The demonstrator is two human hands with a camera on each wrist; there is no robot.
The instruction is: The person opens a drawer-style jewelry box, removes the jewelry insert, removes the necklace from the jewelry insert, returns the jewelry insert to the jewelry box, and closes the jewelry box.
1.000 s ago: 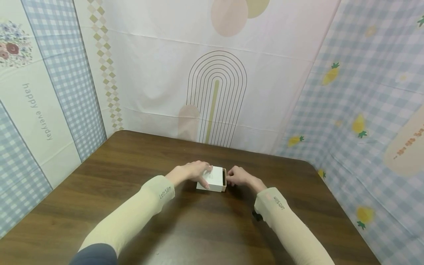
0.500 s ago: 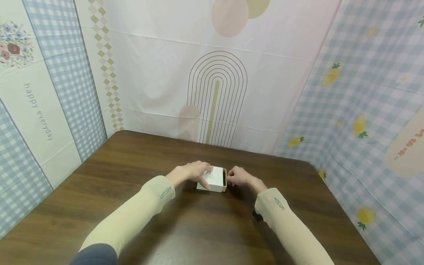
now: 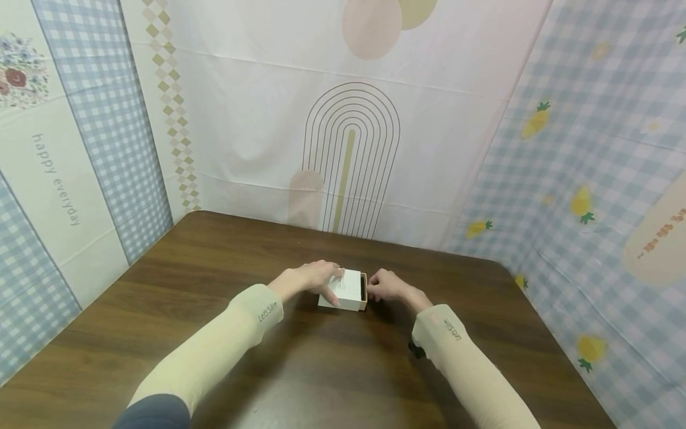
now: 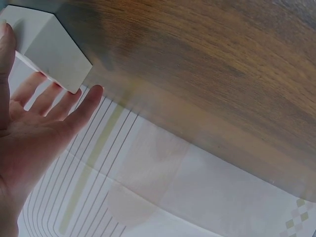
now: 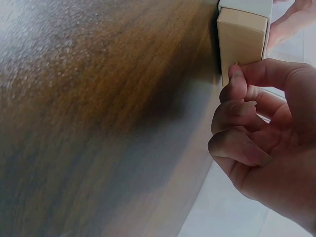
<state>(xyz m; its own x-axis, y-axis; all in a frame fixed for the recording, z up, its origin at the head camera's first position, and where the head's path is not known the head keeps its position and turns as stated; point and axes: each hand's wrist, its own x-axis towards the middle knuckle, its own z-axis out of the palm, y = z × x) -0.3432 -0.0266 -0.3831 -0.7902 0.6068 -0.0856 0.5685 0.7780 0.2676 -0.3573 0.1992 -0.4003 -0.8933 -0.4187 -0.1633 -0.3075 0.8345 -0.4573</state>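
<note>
A white drawer-style box [image 3: 351,287] lies on the table, with printed text on its top. Its tan inner drawer [image 5: 242,34] sticks a little way out of the right end, and a dark inside shows in the gap in the head view. My left hand [image 3: 317,279] grips the white outer sleeve [image 4: 57,54] from the left, thumb on the near side and fingers on the far side. At the drawer's front, my right hand [image 5: 276,133] has thumb and index finger pinched together at the drawer's small pull, which they mostly hide. The other right fingers are curled.
The brown wooden table [image 3: 214,250] reaches back to a white patterned cloth [image 3: 257,119] hung behind it. Checked cloths hang at the left and right sides. A small black object [image 3: 415,350] shows under the right wrist.
</note>
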